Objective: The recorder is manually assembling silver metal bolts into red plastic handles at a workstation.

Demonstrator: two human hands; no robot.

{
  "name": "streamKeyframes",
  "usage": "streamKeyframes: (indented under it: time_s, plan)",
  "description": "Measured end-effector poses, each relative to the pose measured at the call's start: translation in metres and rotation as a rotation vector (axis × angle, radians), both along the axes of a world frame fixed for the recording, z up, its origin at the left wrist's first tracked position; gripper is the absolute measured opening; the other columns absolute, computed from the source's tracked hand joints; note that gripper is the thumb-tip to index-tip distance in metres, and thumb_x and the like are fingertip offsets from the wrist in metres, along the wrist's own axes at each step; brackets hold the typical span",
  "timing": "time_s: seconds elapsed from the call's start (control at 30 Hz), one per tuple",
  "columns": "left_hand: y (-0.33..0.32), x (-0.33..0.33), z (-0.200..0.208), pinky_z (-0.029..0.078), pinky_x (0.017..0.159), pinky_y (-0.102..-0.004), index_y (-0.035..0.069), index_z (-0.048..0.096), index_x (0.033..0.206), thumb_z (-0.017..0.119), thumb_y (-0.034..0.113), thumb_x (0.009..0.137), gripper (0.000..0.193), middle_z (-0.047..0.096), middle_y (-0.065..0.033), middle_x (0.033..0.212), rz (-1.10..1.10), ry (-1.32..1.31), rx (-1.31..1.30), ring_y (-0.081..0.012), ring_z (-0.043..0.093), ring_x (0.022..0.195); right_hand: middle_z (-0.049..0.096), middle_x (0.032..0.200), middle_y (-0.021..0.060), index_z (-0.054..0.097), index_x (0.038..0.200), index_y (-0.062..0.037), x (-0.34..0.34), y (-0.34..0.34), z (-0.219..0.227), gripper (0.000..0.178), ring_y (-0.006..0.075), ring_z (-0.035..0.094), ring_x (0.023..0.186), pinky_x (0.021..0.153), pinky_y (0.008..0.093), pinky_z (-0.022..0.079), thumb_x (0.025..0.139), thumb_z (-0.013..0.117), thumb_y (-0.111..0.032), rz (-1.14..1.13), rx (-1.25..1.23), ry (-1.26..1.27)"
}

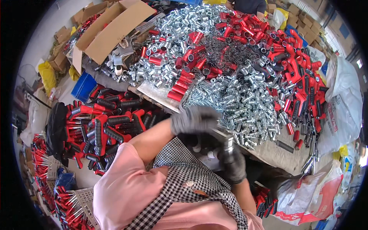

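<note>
In the head view, we see both gloved hands just off the near edge of the table (pixel 161 96). Our right hand (pixel 232 165) is closed around the lower part of a shiny metal piece (pixel 229 145), which sticks up out of the glove beside that edge. Our left hand (pixel 196 119) is by the same edge, farther left; it is blurred, and we cannot tell whether its fingers pinch anything.

Along the near side of the table lie loose metal fittings (pixel 234 103), with red tubes (pixel 178 92) to their left. Wire springs (pixel 226 51) sit toward the middle, and red-and-black handles (pixel 301 80) crowd the right edge. More handles (pixel 101 130) are heaped beyond the left corner.

We judge the step in hand to be work on that single piece between the gloves. The next move seems to call for a firm right-hand grip and careful left-hand alignment at its upper end.
</note>
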State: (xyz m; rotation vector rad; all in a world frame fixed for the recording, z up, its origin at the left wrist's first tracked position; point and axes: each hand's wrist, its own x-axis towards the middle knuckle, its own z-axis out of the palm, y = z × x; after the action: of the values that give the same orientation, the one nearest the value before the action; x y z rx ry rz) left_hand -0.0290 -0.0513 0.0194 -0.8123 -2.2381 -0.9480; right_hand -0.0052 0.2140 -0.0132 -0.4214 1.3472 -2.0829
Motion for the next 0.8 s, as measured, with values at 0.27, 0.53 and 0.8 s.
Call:
streamKeyframes:
  time_s: [0.27,0.53,0.8]
  plan:
    - [-0.116,-0.057,-0.019,0.048,0.089,-0.0433,0.006,0.057,0.119,0.073,0.036,0.071,0.058,0.064,-0.02,0.105,1.002,-0.53,-0.239,-0.0349,0.061,0.1,0.055,0.069,0.0067,0.05,0.115,0.0008,-0.027,0.036,0.034,0.046,0.0162,0.047,0.044,0.036,0.0266,0.037,0.096,0.048,-0.04,-0.09,-0.457,-0.214]
    - [-0.117,-0.065,-0.02,0.049,0.079,-0.0421,0.005,0.065,0.094,0.074,0.032,0.068,0.038,0.065,-0.0168,0.089,0.904,-0.547,-0.199,-0.0333,0.062,0.086,0.045,0.061,-0.0024,0.049,0.121,0.0011,-0.036,0.029,0.051,0.048,0.0086,0.037,0.039,0.031,0.0232,0.027,0.099,0.038,-0.04,-0.336,-0.357,-0.482]
    - [-0.129,-0.065,-0.041,0.047,0.074,-0.0469,0.007,0.06,0.088,0.072,0.03,0.07,0.032,0.062,-0.017,0.089,0.934,-0.353,-0.228,-0.0349,0.06,0.086,0.06,0.083,0.0086,0.053,0.117,-0.0015,0.004,0.02,0.049,0.032,0.0154,0.053,0.062,0.049,0.0229,0.045,0.095,0.05,-0.025,-0.041,-0.475,-0.807]
